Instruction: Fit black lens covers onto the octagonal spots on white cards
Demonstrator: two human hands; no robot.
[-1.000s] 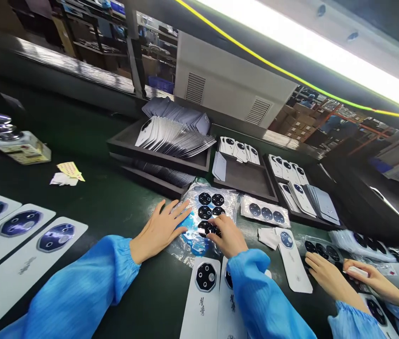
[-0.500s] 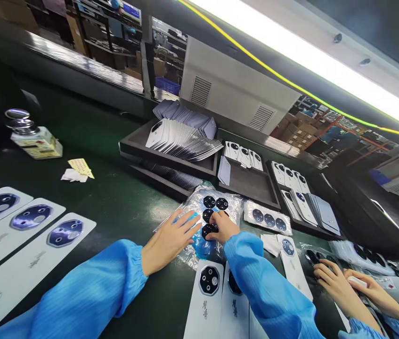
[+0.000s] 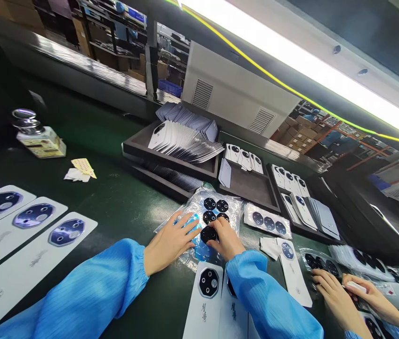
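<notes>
Where the right hand [image 3: 228,241] is placed: a black disc [image 3: 208,234] is met at its right edge by thumb and forefinger; whether it is pinched or merely touched cannot be told.
Clear film [image 3: 232,207]: found beneath the disc and between the two hands, its left side pressed by the left fingertips.
Left hand [image 3: 171,240]: laid flat with fingers spread; nothing is grasped.
Other discs [image 3: 209,204]: set in rows just beyond the right fingers, one being partly hidden by them.
Step in hand: judged to be the loosening of the disc, with the film steadied from the left.
Next move: a sure edge grip and a level lift would be called for, the film being held down.
Printed panels [image 3: 202,301]: laid on the near side of the hands, one partly covered by the right sleeve [image 3: 273,296].
Three-disc pack [image 3: 269,221]: placed to the right of the right hand and slightly beyond it.
Dark tray [image 3: 139,154]: filled with fanned panels [image 3: 185,141], beyond both hands.
Co-worker's hands [image 3: 337,296]: noted well to the right of the right hand.
</notes>
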